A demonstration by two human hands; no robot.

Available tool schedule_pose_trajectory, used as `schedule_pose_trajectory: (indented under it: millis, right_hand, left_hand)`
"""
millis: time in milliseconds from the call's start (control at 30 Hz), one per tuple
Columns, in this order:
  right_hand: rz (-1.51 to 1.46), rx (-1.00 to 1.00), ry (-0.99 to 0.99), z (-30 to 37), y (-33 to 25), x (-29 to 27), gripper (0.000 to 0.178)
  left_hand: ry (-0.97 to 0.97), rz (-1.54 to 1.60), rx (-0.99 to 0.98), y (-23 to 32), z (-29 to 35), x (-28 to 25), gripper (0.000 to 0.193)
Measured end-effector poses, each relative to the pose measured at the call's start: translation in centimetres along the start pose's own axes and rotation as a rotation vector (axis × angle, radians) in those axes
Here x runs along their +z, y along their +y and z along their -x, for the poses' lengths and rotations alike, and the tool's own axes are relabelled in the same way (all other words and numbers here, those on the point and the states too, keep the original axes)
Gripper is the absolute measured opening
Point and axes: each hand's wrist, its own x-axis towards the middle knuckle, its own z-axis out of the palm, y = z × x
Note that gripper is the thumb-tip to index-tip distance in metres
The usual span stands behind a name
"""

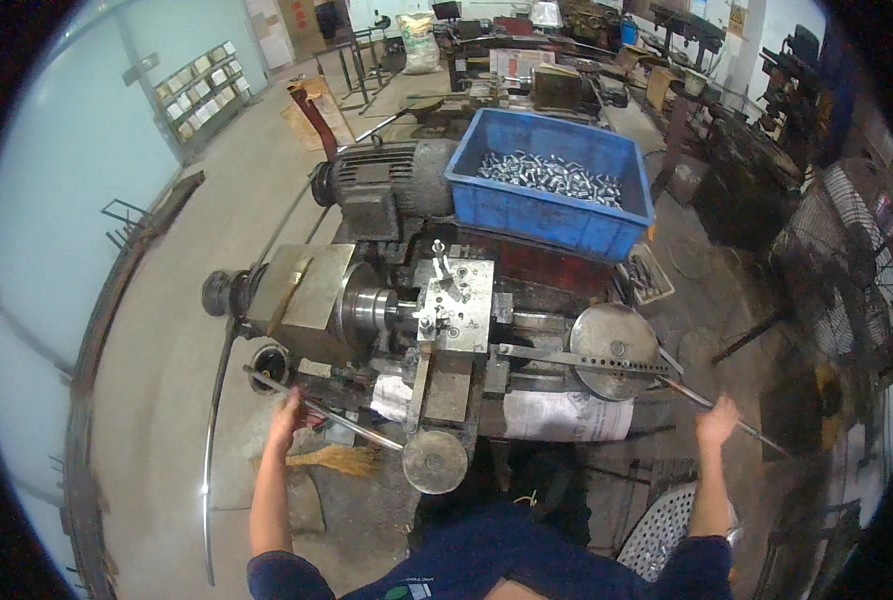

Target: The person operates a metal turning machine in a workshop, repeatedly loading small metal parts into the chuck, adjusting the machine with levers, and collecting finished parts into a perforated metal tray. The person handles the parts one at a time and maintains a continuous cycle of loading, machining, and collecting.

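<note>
A belt-driven lathe [312, 300] stands in front of me, its spindle nose [370, 309] facing a steel tool block [470, 330]. My left hand [285, 418] is closed around a metal lever rod [367, 431], which runs to a round steel disc [435, 462] at the near end of the cross slide. On the other side, my right hand [717, 422] grips a second lever rod [689, 394], joined to a larger round disc [607, 335]. A flat bar with a row of holes [557, 355] lies across that larger disc. The workpiece at the spindle is too small to make out.
Behind the lathe, a blue plastic bin [557, 222] holds many small metal parts, beside an electric motor [392, 180]. A straw broom [337, 460] lies at lower left. A perforated basket [657, 530] sits near my right forearm. A floor fan [837, 260] stands far right.
</note>
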Motion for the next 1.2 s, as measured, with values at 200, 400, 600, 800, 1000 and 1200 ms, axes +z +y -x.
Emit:
schedule_pose_trajectory:
  millis: [200,400,600,800,1000,1200]
  right_hand:
    - [-0.423,-0.278,0.079,10.5,-5.7,-1.2,0.074]
    - [-0.657,-0.303,-0.375,16.6,-9.4,-1.6,0.038]
    - [-0.711,-0.361,-0.442,15.8,-13.0,-5.2,0.031]
    - [-0.637,-0.501,-0.298,10.1,-13.3,-9.1,0.035]
    - [-0.857,-0.666,-0.231,4.2,-22.1,-16.4,0.034]
    - [-0.999,-1.211,0.003,2.3,-36.7,-21.3,0.035]
  left_hand:
    - [0.187,-0.938,0.175,-8.8,-2.8,-4.6,0.053]
    - [0.093,-1.486,0.090,-12.8,-5.5,-0.4,0.037]
    - [0.297,-1.241,0.133,-20.9,-5.7,-0.2,0.041]
    - [-0.071,-1.600,0.122,-13.3,-5.1,-1.3,0.050]
    - [0.001,-1.280,0.095,-8.2,-1.8,-3.7,0.044]
    - [0.579,-1.072,0.502,3.1,6.6,-10.8,0.027]
